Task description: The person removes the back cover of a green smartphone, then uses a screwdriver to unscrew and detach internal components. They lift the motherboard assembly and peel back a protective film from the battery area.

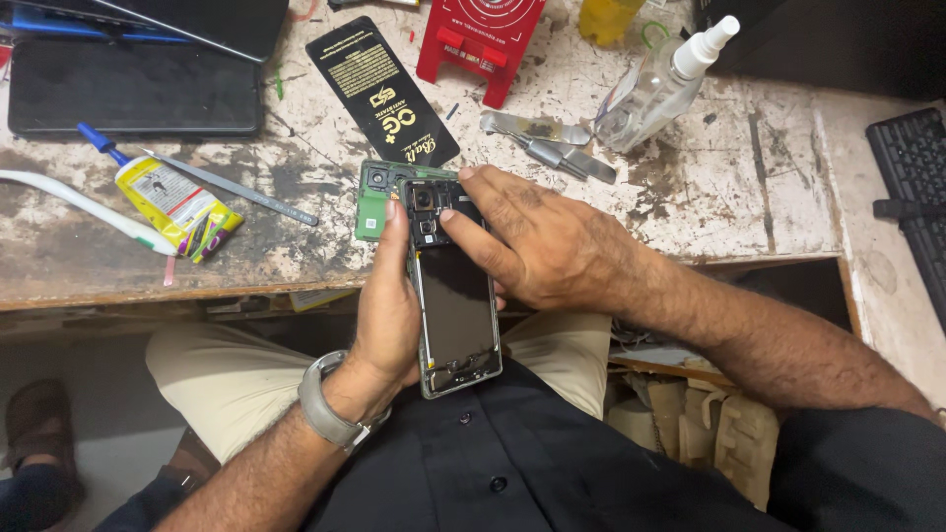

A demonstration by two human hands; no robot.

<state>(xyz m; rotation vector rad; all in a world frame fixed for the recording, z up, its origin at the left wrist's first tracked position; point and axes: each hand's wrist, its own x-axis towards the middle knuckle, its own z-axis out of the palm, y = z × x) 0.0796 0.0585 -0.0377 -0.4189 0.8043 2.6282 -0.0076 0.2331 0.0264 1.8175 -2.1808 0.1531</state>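
My left hand (386, 307) grips an opened smartphone (455, 305) along its left side, back cover off, above my lap. A dark battery fills its middle and a camera module sits at its top. My right hand (537, 241) lies over the phone's upper right part, fingers pressing on the black cover near the camera. A green circuit board (377, 195) lies on the bench edge just behind the phone's top. A grey watch is on my left wrist.
On the worn workbench (729, 187) lie metal tweezers (547, 143), a spray bottle (655, 84), a black card (379, 89), a red stand (478, 39), a yellow glue tube (172, 202), a thin metal tool (241, 189), a dark tablet (133, 89). A keyboard (912, 197) sits right.
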